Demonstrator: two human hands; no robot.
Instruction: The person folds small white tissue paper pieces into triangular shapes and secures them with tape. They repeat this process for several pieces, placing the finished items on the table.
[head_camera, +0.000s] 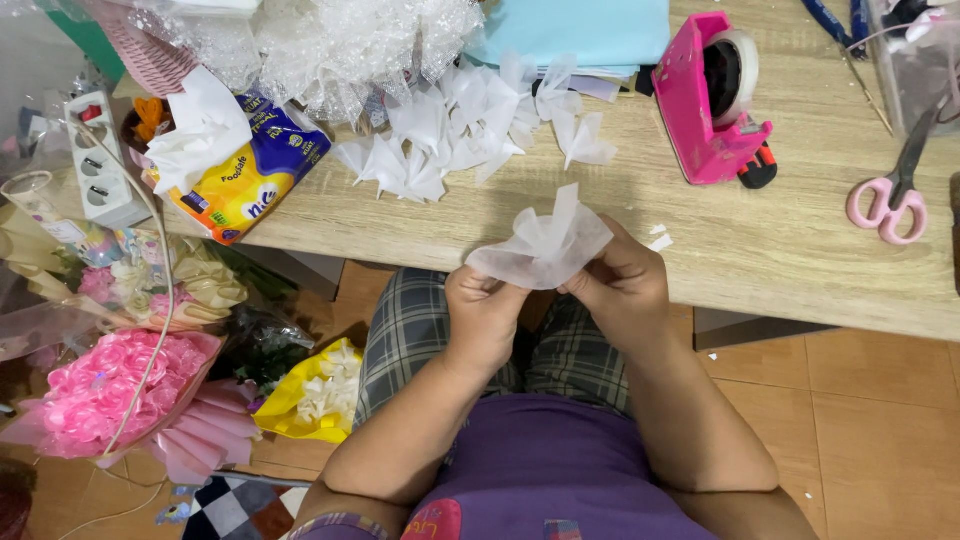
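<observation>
Both hands meet at the near edge of a pale wood-grain table (780, 250), pinching a folded square of thin white tissue paper (545, 245) between them. On the left, the person's left hand (483, 315) grips the tissue's lower left corner with thumb and fingers closed on it; on the right, the right hand (622, 285) is curled around the tissue's right edge, fingers closed on the paper. The tissue is held just above the table's near edge, over a lap in grey plaid trousers. Its long axis runs from lower left to upper right, and a gathered, pointed flap stands up from its middle, aimed at the far side of the table.

Farther back on the table lies a scatter of finished white tissue bows (470, 130), near a heap of crinkled clear plastic wrap (350, 40) and a stack of light blue paper sheets (580, 30). To the right stands a hot-pink tape dispenser (705, 100), and at the far right rest pink-handled scissors (892, 195). At the table's left end sits a blue and yellow tissue packet (250, 170) with a white sheet pulled up. On the floor to the left lie a bouquet of pink ribbon roses (110, 385) and a yellow-wrapped bunch of white flowers (320, 395).
</observation>
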